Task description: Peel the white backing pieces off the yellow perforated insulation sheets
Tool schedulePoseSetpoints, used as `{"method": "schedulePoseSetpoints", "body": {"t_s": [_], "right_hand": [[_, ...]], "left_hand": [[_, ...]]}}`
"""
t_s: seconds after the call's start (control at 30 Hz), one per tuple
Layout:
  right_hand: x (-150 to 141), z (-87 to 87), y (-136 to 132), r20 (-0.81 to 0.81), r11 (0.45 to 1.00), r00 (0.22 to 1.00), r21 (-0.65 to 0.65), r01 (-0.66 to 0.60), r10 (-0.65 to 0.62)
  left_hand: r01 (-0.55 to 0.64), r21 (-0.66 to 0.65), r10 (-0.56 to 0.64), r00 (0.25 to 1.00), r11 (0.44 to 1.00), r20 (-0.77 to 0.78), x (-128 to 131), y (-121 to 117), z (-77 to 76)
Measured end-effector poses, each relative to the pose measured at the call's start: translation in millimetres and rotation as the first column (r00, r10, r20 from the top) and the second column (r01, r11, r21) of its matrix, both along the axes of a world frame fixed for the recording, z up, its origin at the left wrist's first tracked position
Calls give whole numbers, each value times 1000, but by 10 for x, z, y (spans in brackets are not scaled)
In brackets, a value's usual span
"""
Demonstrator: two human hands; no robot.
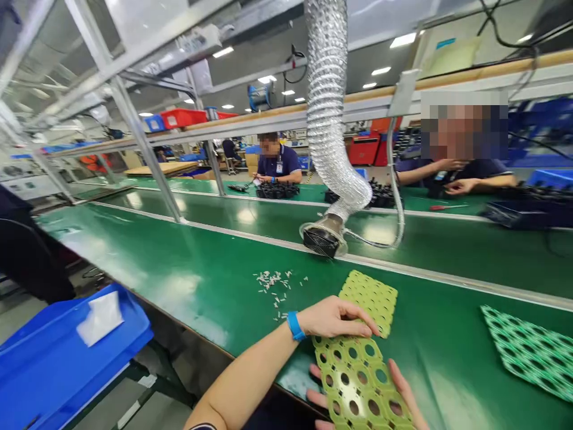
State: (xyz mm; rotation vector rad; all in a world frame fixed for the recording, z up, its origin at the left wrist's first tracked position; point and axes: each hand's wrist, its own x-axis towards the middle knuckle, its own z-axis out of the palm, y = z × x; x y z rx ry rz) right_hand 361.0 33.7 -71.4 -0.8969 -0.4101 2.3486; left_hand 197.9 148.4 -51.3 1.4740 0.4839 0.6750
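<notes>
Right hand (403, 388) grasps yellow-green, perforated rectangular plastic panel (362, 393) from beneath; left hand (335, 318) at its 12 o'clock edge, grip unclear. Support evenly.

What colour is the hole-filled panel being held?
Yellowish green; the perforated panel shows best in the head view.

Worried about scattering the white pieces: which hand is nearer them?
Left: the left hand is just to the right of the white pieces; the right hand is farther away, under the held yellow-green panel.
</notes>
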Motion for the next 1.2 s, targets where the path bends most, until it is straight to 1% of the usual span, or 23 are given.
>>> {"method": "schedulePoseSetpoints", "body": {"t_s": [0.07, 0.1, 0.13, 0.17, 0.2, 0.27, 0.33, 0.37, 0.4, 0.43, 0.47, 0.53, 0.6, 0.67, 0.7, 0.77, 0.83, 0.9, 0.97, 1.03, 1.07, 1.13, 1.2], "right_hand": [[-113, 57, -30, -109, 998, 993, -34, -54, 50], [-132, 84, -46, -130, 999, 991, -33, -28, 24], [-133, 113, -66, -136, 999, 991, -39, 0, -5], [-120, 143, -89, -123, 998, 991, -39, 52, -57], [-100, 174, -114, -105, 992, 987, -35, 118, -121], [-51, 231, -160, -80, 966, 962, -32, 258, -260], [-5, 268, -192, -77, 916, 913, -35, 400, -401], [15, 276, -201, -77, 888, 884, -36, 459, -461], [32, 277, -207, -78, 859, 855, -32, 511, -512], [44, 273, -209, -81, 832, 829, -24, 554, -553], [50, 263, -208, -85, 813, 809, -18, 582, -582], [42, 231, -196, -91, 797, 792, -31, 603, -603], [7, 190, -174, -95, 804, 799, -71, 590, -594], [-45, 145, -145, -109, 824, 817, -99, 558, -566], [-71, 123, -130, -119, 836, 828, -99, 540, -548], [-111, 82, -104, -138, 864, 853, -75, 497, -503], [-130, 46, -88, -152, 887, 875, -24, 461, -459], [-129, 17, -83, -176, 896, 885, 34, 442, -430], [-120, -6, -82, -206, 900, 889, 69, 430, -409], [-114, -23, -79, -213, 897, 884, 60, 437, -416], [-113, -28, -76, -215, 894, 879, 51, 444, -425], [-117, -31, -71, -221, 891, 873, 32, 453, -436], [-122, -27, -70, -235, 891, 868, 21, 454, -437]], "left_hand": [[-10, 7, 10, 999, 1000, -40, 60, -23, -15], [-57, 35, 59, 997, 998, -55, 93, -42, -13], [-131, 83, 137, 989, 988, -62, 121, -64, -5], [-224, 140, 234, 970, 965, -63, 137, -86, 8], [-320, 200, 337, 940, 926, -57, 134, -108, 22], [-471, 306, 507, 861, 827, -45, 46, -136, 28], [-560, 384, 625, 778, 734, -61, -167, -134, -26], [-580, 425, 671, 735, 695, -94, -317, -121, -80], [-600, 465, 725, 673, 651, -146, -489, -104, -149], [-622, 507, 786, 581, 596, -212, -675, -86, -229], [-639, 555, 842, 465, 533, -274, -865, -70, -313], [-668, 578, 884, 339, 468, -323, -1223, -55, -471], [-670, 600, 894, 250, 437, -372, -1492, -61, -591], [-651, 616, 886, 210, 442, -414, -1641, -72, -669], [-639, 621, 879, 206, 453, -430, -1674, -73, -697], [-615, 624, 865, 222, 483, -450, -1686, -60, -736], [-598, 617, 852, 257, 511, -457, -1674, -32, -761], [-571, 618, 836, 285, 540, -468, -1673, 5, -778], [-485, 657, 814, 276, 577, -511, -1689, 47, -788], [-370, 675, 769, 268, 638, -580, -1704, 85, -791], [-320, 681, 752, 255, 659, -607, -1705, 97, -791], [-228, 705, 741, 232, 671, -630, -1692, 104, -792], [-161, 741, 756, 211, 652, -620, -1665, 88, -804]]}}
